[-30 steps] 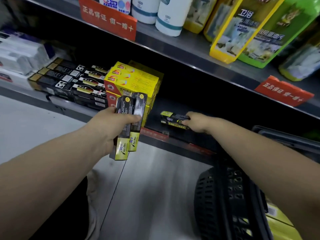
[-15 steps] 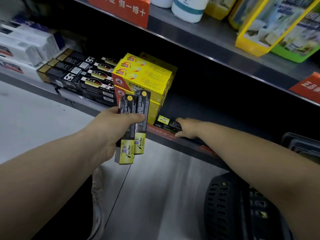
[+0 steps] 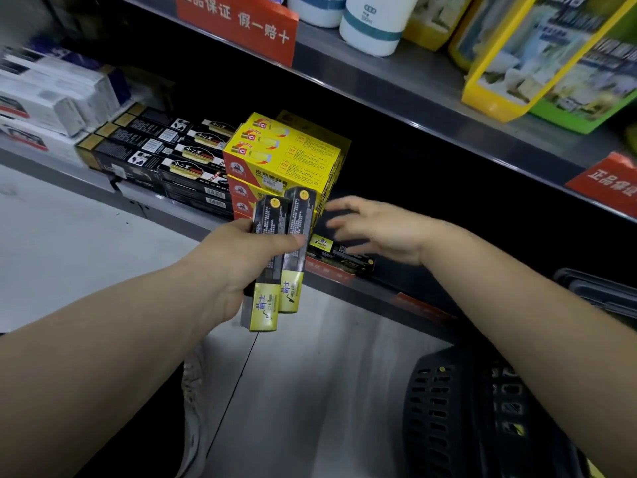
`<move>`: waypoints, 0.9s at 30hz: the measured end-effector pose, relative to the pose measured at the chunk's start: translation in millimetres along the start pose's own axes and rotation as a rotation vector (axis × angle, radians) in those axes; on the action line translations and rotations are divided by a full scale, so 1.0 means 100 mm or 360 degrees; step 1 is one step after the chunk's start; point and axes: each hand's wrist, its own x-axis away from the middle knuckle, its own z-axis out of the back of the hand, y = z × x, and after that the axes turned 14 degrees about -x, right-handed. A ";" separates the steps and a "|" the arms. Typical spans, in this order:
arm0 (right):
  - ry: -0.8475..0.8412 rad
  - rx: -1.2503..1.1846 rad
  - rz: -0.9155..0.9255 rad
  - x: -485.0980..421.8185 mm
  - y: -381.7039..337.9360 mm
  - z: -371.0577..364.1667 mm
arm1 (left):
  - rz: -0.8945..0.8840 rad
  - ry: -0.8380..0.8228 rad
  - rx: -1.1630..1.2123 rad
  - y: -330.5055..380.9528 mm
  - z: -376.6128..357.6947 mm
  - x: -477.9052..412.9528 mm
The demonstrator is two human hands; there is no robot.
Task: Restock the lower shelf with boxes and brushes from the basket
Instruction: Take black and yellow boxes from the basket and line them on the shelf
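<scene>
My left hand (image 3: 238, 267) grips two slim black-and-yellow boxes (image 3: 279, 257) upright in front of the lower shelf (image 3: 406, 298). A third box of the same kind (image 3: 339, 253) lies flat at the shelf's front edge, just right of the stacked yellow boxes (image 3: 282, 160). My right hand (image 3: 375, 229) hovers over that lying box with fingers spread, holding nothing. The black basket (image 3: 458, 415) stands on the floor at the lower right, under my right forearm.
Long black boxes (image 3: 165, 153) and white boxes (image 3: 51, 98) fill the lower shelf to the left. The upper shelf carries white bottles (image 3: 372, 22), yellow and green packs (image 3: 537, 53) and red price signs (image 3: 238, 22). Right of the lying box the shelf is dark.
My right hand slid the lying box left toward the yellow stack, then let go and lifted with fingers spread. My left hand held its two boxes steady.
</scene>
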 end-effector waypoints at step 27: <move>0.0847 0.0118 -0.0118 -0.69 0.63 0.52 | -0.0001 0.0148 -0.0107 -0.05 -0.09 -0.04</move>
